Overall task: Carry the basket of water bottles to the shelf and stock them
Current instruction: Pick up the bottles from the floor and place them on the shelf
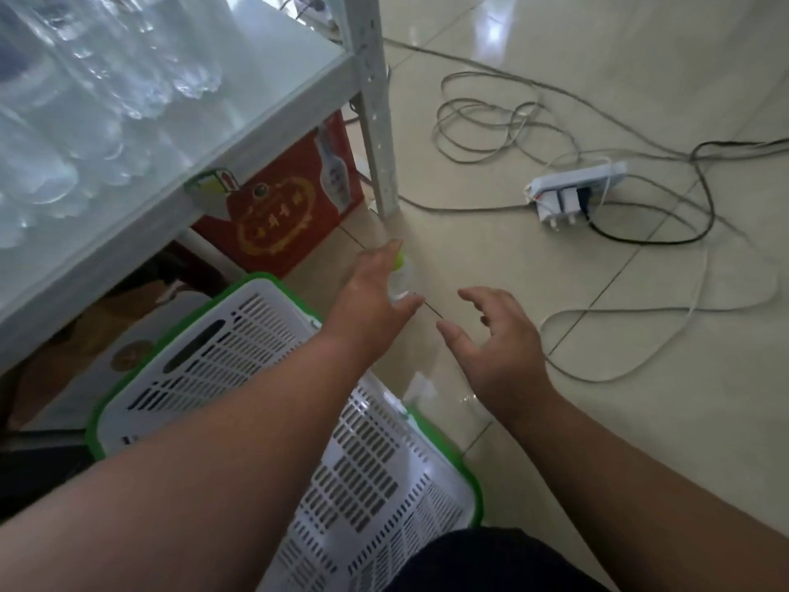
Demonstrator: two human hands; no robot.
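Nearest me the basket (264, 378) lies tipped on the tile floor (597, 442), stiff white slotted plastic with a green rim, and beyond it my right hand (497, 354) hovers with its fingers spread and curled, gripping nothing. My left hand (375, 301) reaches over a clear bottle (401, 284) with a green cap lying on the floor — whether those fingers have closed on it I cannot tell. It looks light, smooth and slippery — I'd grip the ribbed middle — while other bottles (85, 113) already stand on the grey metal shelf (264, 91) beyond.

Clear green-capped bottle (400, 279) on floor, white green-rimmed basket (239, 343) beside
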